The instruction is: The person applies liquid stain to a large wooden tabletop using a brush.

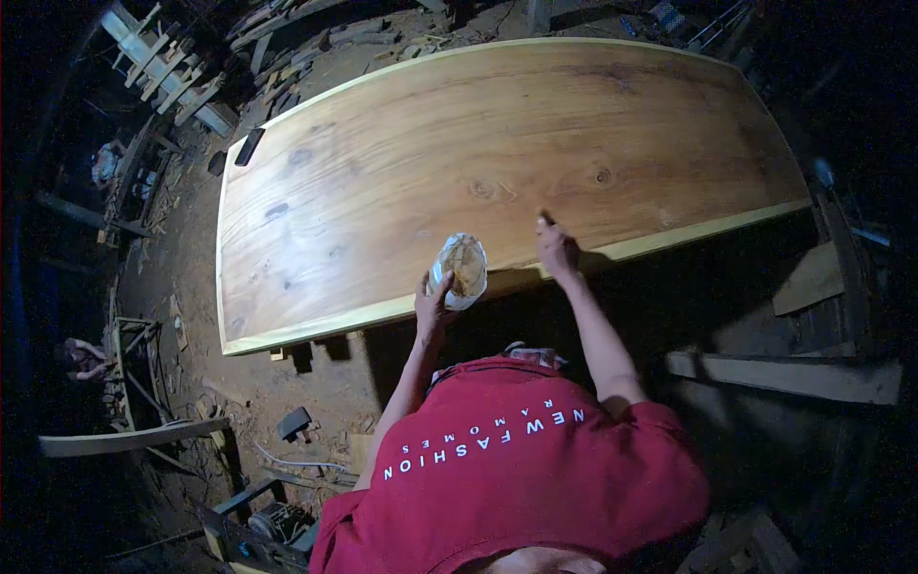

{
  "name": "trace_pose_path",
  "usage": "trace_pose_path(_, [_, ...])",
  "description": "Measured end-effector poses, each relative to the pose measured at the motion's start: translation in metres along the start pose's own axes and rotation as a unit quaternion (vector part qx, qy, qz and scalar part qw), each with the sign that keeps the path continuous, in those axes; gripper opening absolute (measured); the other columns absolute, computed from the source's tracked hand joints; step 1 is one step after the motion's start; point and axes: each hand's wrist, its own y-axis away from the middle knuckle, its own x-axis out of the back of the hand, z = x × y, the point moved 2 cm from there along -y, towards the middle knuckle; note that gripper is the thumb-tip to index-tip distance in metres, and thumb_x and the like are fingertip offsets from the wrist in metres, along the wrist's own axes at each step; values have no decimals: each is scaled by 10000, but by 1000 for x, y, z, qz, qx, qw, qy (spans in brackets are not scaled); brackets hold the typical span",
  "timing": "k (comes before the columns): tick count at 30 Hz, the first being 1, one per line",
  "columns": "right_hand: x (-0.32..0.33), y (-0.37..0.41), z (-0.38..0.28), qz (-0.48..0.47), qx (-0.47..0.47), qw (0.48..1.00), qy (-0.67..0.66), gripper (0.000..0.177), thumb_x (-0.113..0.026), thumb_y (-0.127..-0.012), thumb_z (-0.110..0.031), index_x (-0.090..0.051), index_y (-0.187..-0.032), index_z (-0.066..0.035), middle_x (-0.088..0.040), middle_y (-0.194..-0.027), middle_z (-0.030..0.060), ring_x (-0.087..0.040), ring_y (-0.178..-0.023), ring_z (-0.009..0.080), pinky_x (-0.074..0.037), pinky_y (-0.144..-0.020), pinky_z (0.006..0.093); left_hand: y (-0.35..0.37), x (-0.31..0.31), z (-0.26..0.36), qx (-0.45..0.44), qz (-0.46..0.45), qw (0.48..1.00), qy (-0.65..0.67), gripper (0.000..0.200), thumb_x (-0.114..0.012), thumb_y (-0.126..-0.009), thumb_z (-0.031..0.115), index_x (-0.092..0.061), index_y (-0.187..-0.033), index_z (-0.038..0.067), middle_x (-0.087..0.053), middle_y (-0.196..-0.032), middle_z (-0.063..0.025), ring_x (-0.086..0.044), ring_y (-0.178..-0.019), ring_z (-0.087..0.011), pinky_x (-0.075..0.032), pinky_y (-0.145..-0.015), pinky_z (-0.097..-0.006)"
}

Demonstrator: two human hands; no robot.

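A large wooden panel [382, 172] with a pale border along its edges lies in front of me. My left hand [433, 304] is wrapped round the side of a whitish container [462, 271] with brown material inside, held at the panel's near edge. Above the panel, right of the container, my right hand [557, 249] is closed on a small dark tool [545, 217] whose kind is too small to make out. Knots and darker marks show in the panel's surface.
A dark flat object [250, 146] lies on the panel's far left corner. Wood scraps [287, 72] litter the ground beyond. Boards [784, 376] stand at the right, and a machine [277, 521] sits at the lower left. Another person [86, 358] is at the far left.
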Motion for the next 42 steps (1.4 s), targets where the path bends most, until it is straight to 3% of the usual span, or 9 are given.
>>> trace_pose_path(3, [7, 15, -39, -45, 94, 992, -75, 155, -523, -743, -185, -621, -811, -86, -593, -755, 153, -571, -753, 332, -444, -626, 399, -6, 5, -3, -14, 21, 1000, -12, 817, -711, -677, 365, -271, -1301, 75, -475, -1144, -140, -551, -917, -249, -489, -586, -325])
trace_pose_path(8, [8, -6, 20, -117, -227, 865, -431, 157, -599, -732, -77, -625, -882, -37, -597, -684, 90, -559, -486, 145, -425, -364, 230, -7, 17, -1, 2, 12, 1000, -17, 823, -702, -683, 374, -258, -1309, 74, -473, -1157, -136, -545, -934, -241, -489, -595, -328])
trace_pose_path(15, [26, -8, 0, 89, -49, 995, -12, 191, -473, -820, -185, -616, -824, -58, -584, -630, 128, -592, -550, 228, -439, -466, 353, -7, 43, 13, -11, -5, 1000, -10, 818, -698, -685, 388, -275, -1300, 52, -461, -1177, -144, -535, -957, -247, -497, -639, -356])
trace_pose_path(17, [18, 6, -44, -98, -41, 994, 13, 195, -441, -705, -75, -587, -825, -28, -565, -734, 198, -548, -714, 368, -433, -586, 430, -18, 57, 8, -63, -26, 997, -29, 812, -696, -687, 392, -284, -1295, 44, -463, -1175, -143, -533, -958, -247, -500, -639, -359])
trace_pose_path(18, [-15, 20, -44, 102, 73, 992, -22, 260, -421, -846, -246, -533, -727, -43, -512, -647, 211, -527, -635, 381, -371, -517, 469, -19, 60, 9, -65, -28, 997, -32, 812, -696, -687, 392, -284, -1295, 44, -463, -1175, -143, -533, -958, -247, -500, -639, -359])
trace_pose_path(22, [-26, 48, -88, -7, 93, 993, -69, 149, -505, -774, -155, -614, -837, -76, -570, -718, 182, -557, -719, 352, -436, -598, 397, -8, 73, 17, -22, -21, 998, -50, 807, -698, -686, 389, -283, -1297, 64, -456, -1181, -140, -530, -961, -243, -489, -664, -376])
trace_pose_path(27, [-36, 30, -8, 10, -189, 874, -447, 219, -594, -766, -139, -611, -956, -32, -616, -742, 93, -552, -479, 112, -400, -395, 211, 4, 88, 22, 25, -47, 998, -44, 826, -701, -678, 399, -261, -1310, 100, -446, -1191, -136, -531, -958, -250, -477, -685, -395])
trace_pose_path(33, [0, -8, 12, 176, -25, 979, -100, 210, -545, -788, -171, -609, -947, -50, -604, -670, 87, -575, -539, 194, -421, -459, 309, -7, 104, 9, 51, -20, 998, -35, 897, -702, -663, 433, -204, -1336, 112, -415, -1235, -132, -481, -1037, -280, -439, -725, -459])
trace_pose_path(42, [-28, -17, -62, -3, -10, 993, -121, 221, -588, -692, -155, -618, -862, -16, -582, -717, 162, -572, -649, 268, -447, -588, 339, -33, 95, 23, -16, 10, 999, -34, 843, -689, -678, 424, -234, -1318, 117, -402, -1247, -129, -445, -1086, -289, -428, -751, -484])
